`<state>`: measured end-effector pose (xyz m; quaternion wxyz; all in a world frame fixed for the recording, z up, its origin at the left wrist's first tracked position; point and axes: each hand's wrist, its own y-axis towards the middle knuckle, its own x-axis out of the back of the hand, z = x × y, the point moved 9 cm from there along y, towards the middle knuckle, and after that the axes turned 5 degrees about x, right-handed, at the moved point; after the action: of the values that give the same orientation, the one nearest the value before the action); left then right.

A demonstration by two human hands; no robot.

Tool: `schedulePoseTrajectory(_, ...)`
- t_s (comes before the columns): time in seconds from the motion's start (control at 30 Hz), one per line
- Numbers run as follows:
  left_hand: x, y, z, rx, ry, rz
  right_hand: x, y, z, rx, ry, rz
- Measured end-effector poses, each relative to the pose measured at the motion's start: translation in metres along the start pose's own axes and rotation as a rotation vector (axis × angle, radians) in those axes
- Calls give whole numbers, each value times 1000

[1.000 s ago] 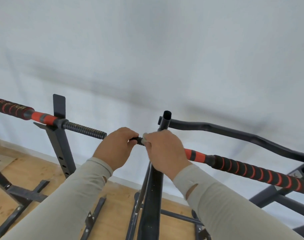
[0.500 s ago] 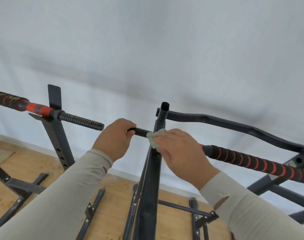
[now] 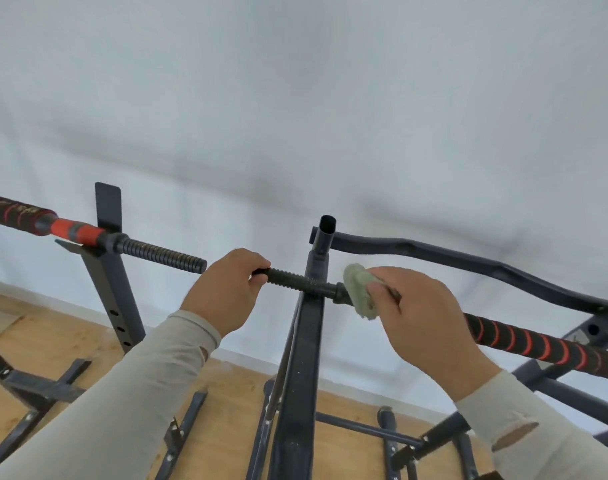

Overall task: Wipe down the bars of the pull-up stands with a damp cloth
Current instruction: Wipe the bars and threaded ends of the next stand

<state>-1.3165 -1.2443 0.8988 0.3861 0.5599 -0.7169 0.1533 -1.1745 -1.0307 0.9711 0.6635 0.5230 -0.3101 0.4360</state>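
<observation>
The left hand (image 3: 226, 292) is curled round the threaded end of the bar (image 3: 295, 280), gripping it just left of the upright (image 3: 304, 341). The right hand (image 3: 420, 317) grasps a pale green cloth (image 3: 358, 291), fingers folded over it, and presses it against the same bar just right of the upright, beside a dark collar on the bar. The cloth sits at the fingertips, on the side nearer the left hand; the upright and a short stretch of bare thread lie between the two hands. Beyond the right hand the bar runs down to the right into a black grip with red spiral stripes. A second bar (image 3: 157, 249) with its own threaded end rests on a stand (image 3: 112, 289) to the left, well apart from the cloth. A curved dark bar (image 3: 469, 258) passes behind the right hand. Below is a wooden floor (image 3: 53, 341).
</observation>
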Motion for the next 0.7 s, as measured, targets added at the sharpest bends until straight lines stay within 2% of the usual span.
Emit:
schedulePoseTrajectory(0.1, 0, -1, -2, -3, 9, 10, 9, 13, 25, 71, -50, -213)
schedulePoseTrajectory(0.13, 0, 0, -3, 0, 10, 12, 4, 17, 34, 120, -82, -232)
schedulePoseTrajectory(0.27, 1, 0, -2, 22, 8, 13, -66, 20, 51, 162, -231, 89)
schedulePoseTrajectory(0.43, 0, 0, -3, 9, 6, -9, -77, 36, 56, 132, -225, 120)
schedulePoseTrajectory(0.6, 1, 0, -4, 20, -2, 0, -82, 47, 63, 204, -228, 227)
schedulePoseTrajectory(0.7, 2, -1, -4, 5, 4, 1, -62, 42, 38, 204, -264, 324)
